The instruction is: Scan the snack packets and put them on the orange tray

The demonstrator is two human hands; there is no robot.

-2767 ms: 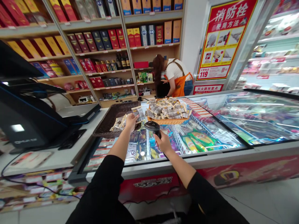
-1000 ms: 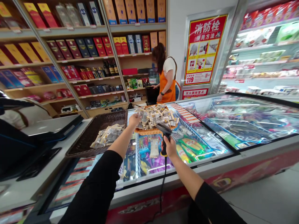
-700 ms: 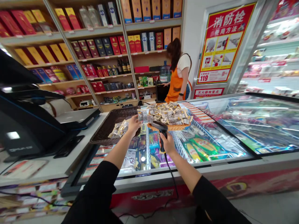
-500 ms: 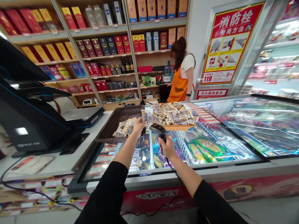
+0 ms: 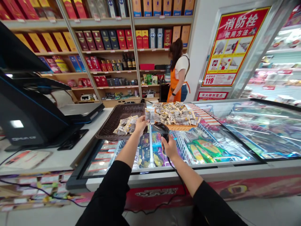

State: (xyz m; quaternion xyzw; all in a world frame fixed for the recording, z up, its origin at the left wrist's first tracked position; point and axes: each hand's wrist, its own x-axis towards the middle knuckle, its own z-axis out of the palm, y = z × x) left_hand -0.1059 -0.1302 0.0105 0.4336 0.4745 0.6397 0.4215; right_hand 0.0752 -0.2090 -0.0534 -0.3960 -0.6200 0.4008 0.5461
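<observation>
My left hand (image 5: 141,124) is closed on a small clear snack packet (image 5: 150,115), held at the right rim of a dark brown wicker basket (image 5: 108,121). Several similar packets (image 5: 125,125) lie inside that basket. My right hand (image 5: 169,146) grips the handle of a black barcode scanner (image 5: 161,128), its head tilted toward the held packet. From the scanner a black cord hangs down over the freezer's front. Just beyond, a heap of packets (image 5: 172,113) fills a light orange woven tray (image 5: 180,127) on the freezer's glass top.
Under the glass of the chest freezer (image 5: 211,169) are wire baskets of frozen goods. A black checkout machine (image 5: 30,116) and a scale (image 5: 80,110) stand on the left counter. A person in an orange apron (image 5: 174,84) stands behind, near shelves of boxes.
Both hands keep nearly the same pose, with the packet and the scanner still held. The person behind has turned slightly and lowered an arm. My view has shifted a little.
</observation>
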